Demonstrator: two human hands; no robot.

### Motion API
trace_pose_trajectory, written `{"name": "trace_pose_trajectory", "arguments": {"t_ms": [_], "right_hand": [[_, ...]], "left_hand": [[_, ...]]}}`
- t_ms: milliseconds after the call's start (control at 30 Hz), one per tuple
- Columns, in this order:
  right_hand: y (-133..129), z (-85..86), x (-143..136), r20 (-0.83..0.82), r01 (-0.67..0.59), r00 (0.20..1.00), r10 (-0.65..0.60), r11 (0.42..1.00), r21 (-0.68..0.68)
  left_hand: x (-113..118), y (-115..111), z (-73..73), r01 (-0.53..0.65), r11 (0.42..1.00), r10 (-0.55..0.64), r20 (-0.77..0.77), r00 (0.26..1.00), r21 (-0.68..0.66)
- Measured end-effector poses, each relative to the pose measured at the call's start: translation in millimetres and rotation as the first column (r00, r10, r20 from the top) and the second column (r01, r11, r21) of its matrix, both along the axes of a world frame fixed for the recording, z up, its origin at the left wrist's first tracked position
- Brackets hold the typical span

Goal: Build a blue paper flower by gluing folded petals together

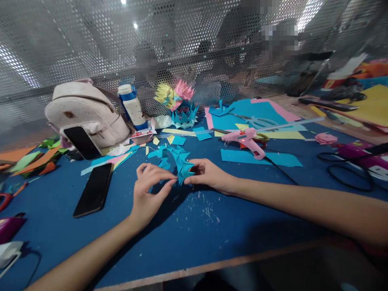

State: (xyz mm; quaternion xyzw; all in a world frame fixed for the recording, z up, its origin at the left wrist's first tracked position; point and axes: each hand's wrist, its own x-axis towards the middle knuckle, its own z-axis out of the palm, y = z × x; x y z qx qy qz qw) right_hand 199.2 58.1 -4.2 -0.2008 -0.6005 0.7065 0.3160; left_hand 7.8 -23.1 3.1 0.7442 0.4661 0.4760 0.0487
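Note:
A curved chain of blue origami pieces with pointed tips is held just above the blue table, bent into an open loop. My right hand grips its right side between thumb and fingers. At its lower end, my left hand pinches with thumb and index finger, the other fingers bent behind. Part of the chain's far side lies beyond my left fingers. To the right rests a pink hot glue gun with a small red light, near a strip of blue paper.
Behind stand yellow, pink and blue paper flowers, a bottle and a pale backpack. A phone lies left; another phone leans on the backpack. Scissors, blue sheets and a black cable lie right.

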Motion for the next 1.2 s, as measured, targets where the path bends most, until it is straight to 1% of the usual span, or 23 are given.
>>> {"name": "trace_pose_trajectory", "arguments": {"t_ms": [167,333,433,567,667,833,1000,1067,1200], "right_hand": [[1.9,0.3,0.9,-0.009,-0.010,1.000,0.010,0.999,0.031],[2.8,-2.4,1.5,0.024,0.020,0.999,-0.021,0.999,0.049],[3.1,-3.5,1.8,0.041,0.013,0.999,-0.014,0.999,0.045],[3.5,-3.9,1.8,0.042,0.002,0.999,-0.005,0.997,0.071],[4.1,-4.8,1.6,0.052,0.003,0.999,-0.010,0.993,0.121],[4.8,-6.2,1.9,0.101,0.004,0.994,-0.029,0.970,0.242],[2.3,-3.6,2.6,0.152,-0.024,0.988,-0.025,0.951,0.308],[0.9,-2.1,2.8,0.184,-0.011,0.981,-0.055,0.940,0.341],[-0.7,0.8,3.1,0.228,0.054,0.960,-0.163,0.906,0.420]], "left_hand": [[-1.6,3.2,-3.0,0.068,0.994,-0.061,0.085,0.995,-0.082],[-1.3,5.7,-5.7,0.069,0.987,-0.043,0.171,0.984,-0.145],[-0.6,7.4,-7.5,0.071,0.981,-0.029,0.224,0.974,-0.180],[0.4,8.3,-9.1,0.068,0.979,-0.020,0.242,0.970,-0.193],[1.1,7.7,-9.6,0.053,0.980,-0.005,0.241,0.971,-0.192],[1.0,7.6,-10.9,0.042,0.979,0.008,0.241,0.970,-0.200],[-0.5,8.4,-12.9,0.040,0.974,0.017,0.249,0.968,-0.222],[-0.5,8.5,-12.7,0.039,0.971,0.022,0.253,0.967,-0.235],[1.0,7.8,-10.0,0.038,0.961,0.037,0.264,0.964,-0.273]]}}
